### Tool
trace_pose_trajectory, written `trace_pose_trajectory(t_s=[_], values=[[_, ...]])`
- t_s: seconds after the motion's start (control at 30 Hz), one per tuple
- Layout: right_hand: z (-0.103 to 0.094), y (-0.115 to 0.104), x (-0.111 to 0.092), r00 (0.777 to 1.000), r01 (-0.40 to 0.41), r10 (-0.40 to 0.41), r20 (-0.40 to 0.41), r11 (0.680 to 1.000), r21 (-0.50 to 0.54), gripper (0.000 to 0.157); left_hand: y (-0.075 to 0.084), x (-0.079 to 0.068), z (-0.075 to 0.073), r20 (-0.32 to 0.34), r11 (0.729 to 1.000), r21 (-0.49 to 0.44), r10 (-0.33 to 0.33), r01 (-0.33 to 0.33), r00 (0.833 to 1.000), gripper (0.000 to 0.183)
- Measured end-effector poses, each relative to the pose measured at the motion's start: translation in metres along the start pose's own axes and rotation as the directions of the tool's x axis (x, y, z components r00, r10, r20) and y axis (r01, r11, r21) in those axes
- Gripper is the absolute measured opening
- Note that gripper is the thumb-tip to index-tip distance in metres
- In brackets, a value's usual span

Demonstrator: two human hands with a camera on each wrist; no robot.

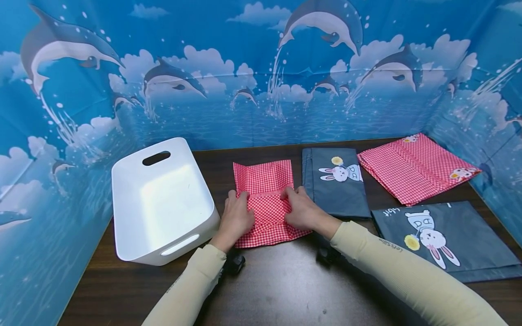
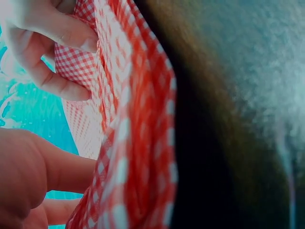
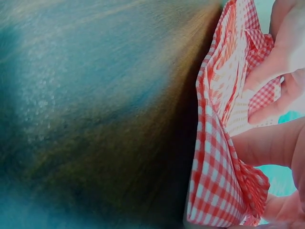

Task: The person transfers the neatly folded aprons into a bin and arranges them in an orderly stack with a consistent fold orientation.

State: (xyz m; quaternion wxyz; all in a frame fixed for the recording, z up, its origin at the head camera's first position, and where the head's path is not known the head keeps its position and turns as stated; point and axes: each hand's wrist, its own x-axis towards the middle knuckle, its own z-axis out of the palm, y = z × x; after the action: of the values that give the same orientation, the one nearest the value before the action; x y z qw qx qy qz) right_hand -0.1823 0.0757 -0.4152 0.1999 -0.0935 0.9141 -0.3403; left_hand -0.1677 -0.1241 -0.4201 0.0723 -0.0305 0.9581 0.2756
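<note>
A folded red-and-white checked cloth (image 1: 267,203) lies on the dark table in front of me, its far part spread flat and its near part folded in layers. My left hand (image 1: 236,217) holds its left edge, thumb on the checked fabric. At the right edge my right hand (image 1: 302,210) pinches the cloth between thumb and fingers. Close up in the left wrist view, the cloth (image 2: 147,119) shows stacked layers along its near edge. From the right wrist, the near edge of the cloth (image 3: 214,176) bulges beside the thumb.
A white plastic bin (image 1: 163,199) with handle slots stands at the left. To the right lie a folded dark grey cloth (image 1: 338,194) with a rabbit print, another red checked cloth (image 1: 420,167), and a larger grey rabbit-print cloth (image 1: 481,240). A dolphin-print curtain (image 1: 253,122) surrounds the table.
</note>
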Motion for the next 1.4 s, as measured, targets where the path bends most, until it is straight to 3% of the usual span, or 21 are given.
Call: trace_pose_trajectory(t_s=[0.2,0.33,0.6,1.07,1.4], values=[[0.0,0.001,-0.002,1.0,0.011,-0.011,-0.019,1.0,0.016,0.052,0.0,0.002,-0.003,-0.019,1.0,0.001,-0.025,0.025,1.0,0.056],[-0.002,0.003,-0.006,0.997,0.062,-0.059,-0.054,0.997,0.042,0.052,0.001,0.002,-0.004,-0.027,0.999,-0.014,-0.034,0.034,0.999,0.057],[-0.017,0.004,-0.014,0.976,0.173,-0.157,-0.152,0.981,0.093,0.053,0.012,-0.002,-0.018,-0.1,0.993,-0.099,0.054,-0.064,0.994,0.058],[-0.044,0.003,-0.022,0.968,0.169,-0.14,-0.208,0.977,0.132,0.053,0.031,-0.004,-0.046,-0.12,0.977,-0.156,0.128,-0.147,0.984,0.061],[-0.062,-0.003,-0.03,0.962,0.19,-0.145,-0.23,0.964,0.189,0.052,0.043,-0.008,-0.069,-0.107,0.969,-0.2,0.127,-0.146,0.986,0.069]])
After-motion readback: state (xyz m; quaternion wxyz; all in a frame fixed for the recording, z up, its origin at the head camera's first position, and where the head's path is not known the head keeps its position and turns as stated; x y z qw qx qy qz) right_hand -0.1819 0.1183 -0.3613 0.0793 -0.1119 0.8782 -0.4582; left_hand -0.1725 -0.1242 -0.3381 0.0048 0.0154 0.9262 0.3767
